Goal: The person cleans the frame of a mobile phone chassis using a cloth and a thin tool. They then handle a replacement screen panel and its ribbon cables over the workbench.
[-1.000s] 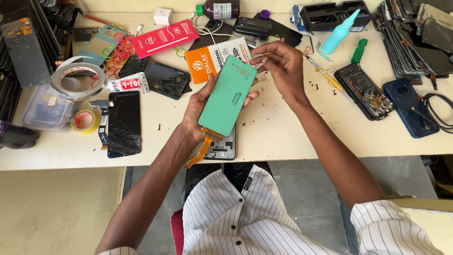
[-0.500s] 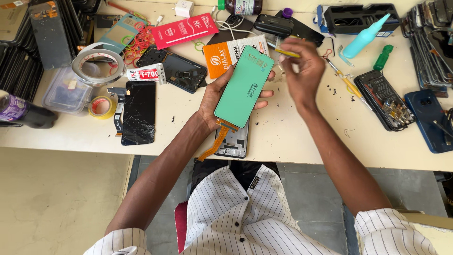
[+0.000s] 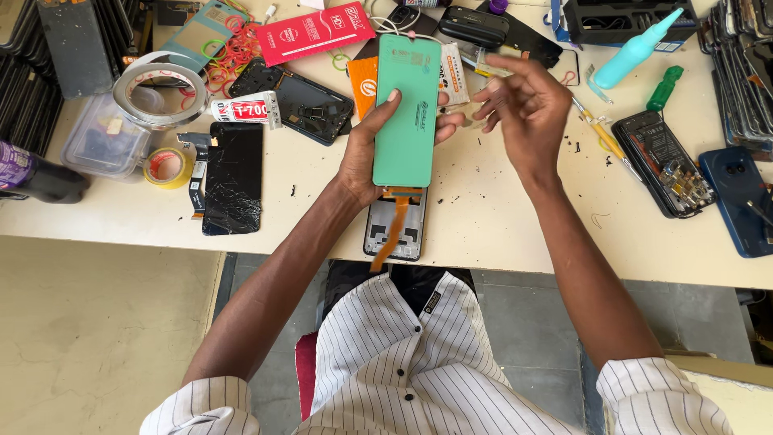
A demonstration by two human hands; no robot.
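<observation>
Green screen panel (image 3: 407, 113) turned upright since earlier; left hand (image 3: 372, 153) gripped it, right hand (image 3: 523, 109) open beside.

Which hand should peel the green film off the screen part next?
Probably the right hand. It is free and open beside the top of the green panel. The left hand grips the panel, so it is busy.

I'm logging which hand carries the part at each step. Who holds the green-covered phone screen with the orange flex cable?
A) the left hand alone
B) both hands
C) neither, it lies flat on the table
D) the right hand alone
A: the left hand grips the green-covered phone screen from behind, while the right hand hovers beside it, fingers spread and apart from it.
</observation>
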